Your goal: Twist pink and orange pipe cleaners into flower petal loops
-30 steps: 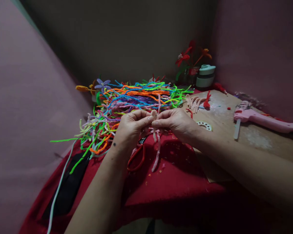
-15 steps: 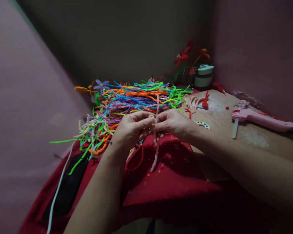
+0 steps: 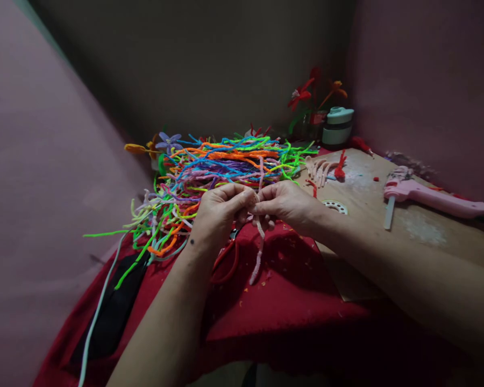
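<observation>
Your left hand (image 3: pixel 221 212) had its grip pinched tight, thumb against forefinger, on what looked like the upper part of the work, though your fingertips hid most of that bit. Just right of the red scissor handle (image 3: pixel 236 257), the pale pink fuzzy stem (image 3: pixel 258 252) ran up through the pinch, with its lower tail hanging over the red cloth (image 3: pixel 286 301) on the bench. Your right hand (image 3: pixel 288 205) pinched it too, right beside the left.

Handling-wise, I'd guess that stem was super light, soft outside with a bendy core, more grabby than slippery and tough to break, though kinks probably stuck. Best hold was likely fingertips close to where the hands met, tail left free.

Versus a second earlier: your left fingertips now covered the pale loop that had poked up there, I could only make out one tail below instead of two, and the right hand had hardly moved.
</observation>
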The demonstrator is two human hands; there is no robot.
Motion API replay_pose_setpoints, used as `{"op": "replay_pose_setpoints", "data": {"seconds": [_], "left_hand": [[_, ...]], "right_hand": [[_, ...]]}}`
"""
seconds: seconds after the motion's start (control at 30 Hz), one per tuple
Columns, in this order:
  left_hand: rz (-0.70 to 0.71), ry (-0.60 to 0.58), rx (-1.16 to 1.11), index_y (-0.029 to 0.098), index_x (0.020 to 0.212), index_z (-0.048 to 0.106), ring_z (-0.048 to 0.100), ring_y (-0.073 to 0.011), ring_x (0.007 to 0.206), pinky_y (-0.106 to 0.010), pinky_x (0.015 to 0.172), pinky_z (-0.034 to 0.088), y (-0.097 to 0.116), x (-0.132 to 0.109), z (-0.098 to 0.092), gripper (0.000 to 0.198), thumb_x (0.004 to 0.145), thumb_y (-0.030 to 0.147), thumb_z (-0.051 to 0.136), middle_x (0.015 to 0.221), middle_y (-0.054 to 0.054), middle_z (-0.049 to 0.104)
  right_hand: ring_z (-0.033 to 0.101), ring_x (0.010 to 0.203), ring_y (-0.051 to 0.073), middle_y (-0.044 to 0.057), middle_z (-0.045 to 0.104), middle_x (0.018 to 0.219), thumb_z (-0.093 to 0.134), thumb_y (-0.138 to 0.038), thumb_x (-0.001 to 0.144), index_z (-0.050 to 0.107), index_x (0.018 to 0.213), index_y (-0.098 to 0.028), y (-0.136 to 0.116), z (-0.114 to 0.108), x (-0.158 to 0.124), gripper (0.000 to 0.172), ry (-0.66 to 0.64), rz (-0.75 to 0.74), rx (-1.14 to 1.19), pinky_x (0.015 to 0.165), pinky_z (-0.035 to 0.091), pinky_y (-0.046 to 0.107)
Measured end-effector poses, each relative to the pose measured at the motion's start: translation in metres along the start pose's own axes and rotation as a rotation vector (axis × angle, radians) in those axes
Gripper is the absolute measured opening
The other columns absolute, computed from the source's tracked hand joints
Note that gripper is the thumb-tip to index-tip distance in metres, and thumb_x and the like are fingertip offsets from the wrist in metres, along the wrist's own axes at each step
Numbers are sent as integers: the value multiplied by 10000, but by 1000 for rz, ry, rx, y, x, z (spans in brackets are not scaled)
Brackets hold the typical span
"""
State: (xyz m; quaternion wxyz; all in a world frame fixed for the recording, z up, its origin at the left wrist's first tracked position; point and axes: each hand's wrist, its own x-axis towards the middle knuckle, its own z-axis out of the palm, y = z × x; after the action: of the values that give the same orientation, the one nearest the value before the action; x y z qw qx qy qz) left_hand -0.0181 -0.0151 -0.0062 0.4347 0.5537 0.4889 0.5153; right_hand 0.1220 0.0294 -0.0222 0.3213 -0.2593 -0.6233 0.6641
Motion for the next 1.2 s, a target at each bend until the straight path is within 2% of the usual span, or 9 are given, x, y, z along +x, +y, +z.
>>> {"op": "replay_pose_setpoints", "data": {"seconds": [0.1,0.23,0.33,0.5,0.63,0.8,0.93,1.1,1.2], "left_hand": [[-14,-3,-12,149,790,635,430,-45,405,-168,384,320,1,0,0,152,719,280,666,553,39,542],[-18,-19,43,149,709,592,411,-42,400,-164,376,305,5,-2,-1,152,721,286,659,543,36,539],[-32,13,146,149,675,567,398,-45,371,-164,359,287,10,-3,1,167,715,286,655,489,43,516],[-43,53,318,146,642,538,379,-38,340,-161,357,286,16,-5,3,148,712,237,631,432,59,486],[-46,14,423,148,636,528,370,-36,331,-157,349,272,17,-5,0,142,727,232,599,419,61,472],[-92,-61,380,159,639,527,372,-51,323,-165,319,256,16,-5,-5,170,740,279,591,416,57,458],[-76,-15,345,154,644,540,374,-48,320,-161,325,258,16,-6,-3,163,717,270,627,410,57,457],[-83,10,220,145,654,582,359,-39,329,-155,331,243,16,-6,-1,161,685,277,670,411,53,462],[-49,40,182,147,659,603,350,-37,323,-156,329,241,15,-7,2,139,674,263,677,401,57,459]], "right_hand": [[450,366,65,-3,563,456,642,-147,662,569,538,-129,2,-2,1,145,-3,-31,-46,387,333,205],[446,380,67,-7,550,449,568,-75,635,577,522,-133,4,-3,1,127,-1,-56,-70,401,333,208],[427,380,63,-21,516,421,543,-57,614,562,500,-142,5,-2,1,144,36,-63,-82,409,324,209],[398,374,58,-30,489,404,569,-90,634,560,499,-144,5,-2,1,147,36,-58,-75,403,285,214],[402,378,58,-26,509,422,621,-137,632,588,523,-136,4,-2,0,114,26,-33,-83,405,280,217],[392,385,56,-28,502,413,642,-209,662,617,528,-132,2,-1,-2,156,-9,-43,-112,423,295,219],[378,377,55,-25,495,393,672,-242,661,629,519,-136,6,-4,0,182,-10,-15,-91,409,275,218],[412,374,60,-26,507,407,720,-250,620,616,542,-122,7,-8,2,183,-124,52,74,405,301,213],[421,368,61,-30,510,410,741,-210,574,593,546,-121,6,-8,2,175,-116,102,168,399,311,209]]}}
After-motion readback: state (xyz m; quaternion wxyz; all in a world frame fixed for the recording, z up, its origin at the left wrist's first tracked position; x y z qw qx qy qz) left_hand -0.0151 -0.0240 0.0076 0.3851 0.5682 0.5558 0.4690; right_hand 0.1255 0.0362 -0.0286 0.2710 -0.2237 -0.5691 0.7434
